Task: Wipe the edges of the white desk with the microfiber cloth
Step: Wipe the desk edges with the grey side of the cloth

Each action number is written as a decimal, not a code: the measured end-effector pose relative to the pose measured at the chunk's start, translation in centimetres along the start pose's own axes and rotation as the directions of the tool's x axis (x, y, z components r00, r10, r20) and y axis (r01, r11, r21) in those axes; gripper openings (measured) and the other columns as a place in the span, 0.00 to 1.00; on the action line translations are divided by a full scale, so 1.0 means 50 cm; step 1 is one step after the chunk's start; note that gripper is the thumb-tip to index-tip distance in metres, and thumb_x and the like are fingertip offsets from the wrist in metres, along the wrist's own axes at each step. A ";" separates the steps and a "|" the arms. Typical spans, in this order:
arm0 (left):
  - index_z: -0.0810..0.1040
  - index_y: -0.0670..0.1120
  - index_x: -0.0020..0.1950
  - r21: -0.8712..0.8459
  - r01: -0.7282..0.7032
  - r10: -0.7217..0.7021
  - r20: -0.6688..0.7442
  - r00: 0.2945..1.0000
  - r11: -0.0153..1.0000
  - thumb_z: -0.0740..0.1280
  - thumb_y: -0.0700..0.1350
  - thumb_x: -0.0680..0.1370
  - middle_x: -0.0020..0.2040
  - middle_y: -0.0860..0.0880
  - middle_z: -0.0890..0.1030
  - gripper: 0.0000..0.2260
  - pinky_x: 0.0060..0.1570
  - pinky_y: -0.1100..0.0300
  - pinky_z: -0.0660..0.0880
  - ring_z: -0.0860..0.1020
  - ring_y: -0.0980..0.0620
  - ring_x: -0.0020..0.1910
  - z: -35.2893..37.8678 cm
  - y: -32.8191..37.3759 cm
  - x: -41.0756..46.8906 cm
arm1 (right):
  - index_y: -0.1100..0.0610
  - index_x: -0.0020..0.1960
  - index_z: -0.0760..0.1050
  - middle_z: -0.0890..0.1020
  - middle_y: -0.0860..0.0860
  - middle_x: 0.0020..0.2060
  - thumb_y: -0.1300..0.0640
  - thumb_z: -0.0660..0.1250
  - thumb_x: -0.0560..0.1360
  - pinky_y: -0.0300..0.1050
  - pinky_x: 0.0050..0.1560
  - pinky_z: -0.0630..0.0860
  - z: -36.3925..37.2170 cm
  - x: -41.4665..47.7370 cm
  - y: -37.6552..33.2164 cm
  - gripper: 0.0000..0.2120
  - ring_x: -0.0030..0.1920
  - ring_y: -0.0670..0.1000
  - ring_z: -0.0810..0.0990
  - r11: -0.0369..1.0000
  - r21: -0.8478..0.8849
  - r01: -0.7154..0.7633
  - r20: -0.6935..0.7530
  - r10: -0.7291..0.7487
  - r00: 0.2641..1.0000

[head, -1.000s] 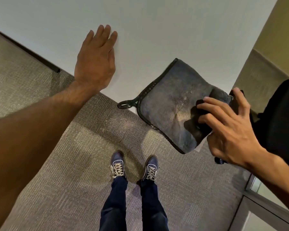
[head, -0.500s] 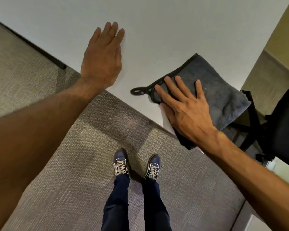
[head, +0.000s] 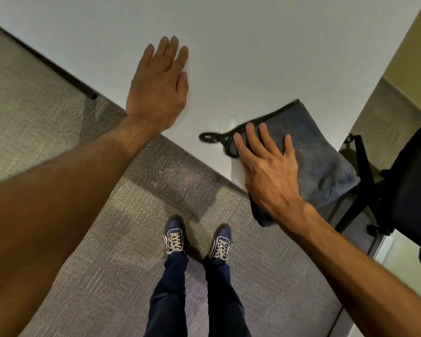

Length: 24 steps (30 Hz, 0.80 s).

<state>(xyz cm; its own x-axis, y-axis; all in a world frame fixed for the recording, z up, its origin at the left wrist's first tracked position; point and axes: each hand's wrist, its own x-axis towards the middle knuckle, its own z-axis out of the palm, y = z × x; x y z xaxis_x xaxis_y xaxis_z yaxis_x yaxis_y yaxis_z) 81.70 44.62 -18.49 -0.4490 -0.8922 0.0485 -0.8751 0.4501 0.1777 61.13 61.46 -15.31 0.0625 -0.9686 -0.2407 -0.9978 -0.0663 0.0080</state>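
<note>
Microfiber cloth (head: 309,152) lay draped over the white worktop (head: 229,45)'s near corner, partly hidden under my right hand (head: 270,171), whose straight, slightly spread fingers (head: 253,139) pressed it flat while one flap hung off the edge. My left hand (head: 158,86) rested flat on the worktop well apart, fingers together. A black chair (head: 408,190), cut off at the right, stood just beside that corner.

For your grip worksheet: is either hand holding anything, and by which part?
Nothing is gripped: right hand presses flat on the cloth near its looped corner; left hand rests on the desk.
</note>
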 end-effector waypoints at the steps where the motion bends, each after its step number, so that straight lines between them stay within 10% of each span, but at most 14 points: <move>1: 0.57 0.43 0.82 -0.003 0.005 -0.005 0.004 1.000 1.000 0.45 0.51 0.87 0.82 0.43 0.57 0.25 0.80 0.49 0.49 0.53 0.46 0.82 0.000 -0.001 0.000 | 0.52 0.81 0.61 0.61 0.55 0.82 0.60 0.62 0.79 0.76 0.75 0.54 -0.002 0.030 -0.006 0.31 0.83 0.59 0.55 1.000 0.001 -0.019 0.000 0.019 1.000; 24: 0.59 0.43 0.82 -0.047 -0.002 0.001 -0.014 1.000 0.999 0.47 0.54 0.87 0.82 0.43 0.58 0.25 0.80 0.49 0.49 0.54 0.47 0.82 -0.002 -0.004 -0.003 | 0.57 0.78 0.68 0.63 0.57 0.80 0.63 0.70 0.74 0.83 0.71 0.54 -0.003 -0.068 0.039 0.33 0.81 0.63 0.58 0.977 -0.026 0.212 0.087 -0.208 0.974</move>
<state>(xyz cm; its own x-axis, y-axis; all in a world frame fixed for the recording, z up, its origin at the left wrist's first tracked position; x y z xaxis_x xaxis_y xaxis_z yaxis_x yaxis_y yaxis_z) 81.98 44.66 -18.41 -0.4473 -0.8922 0.0627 -0.8650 0.4494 0.2232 58.99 64.60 -14.30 0.2668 -0.9087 -0.3210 -0.9610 -0.2760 -0.0174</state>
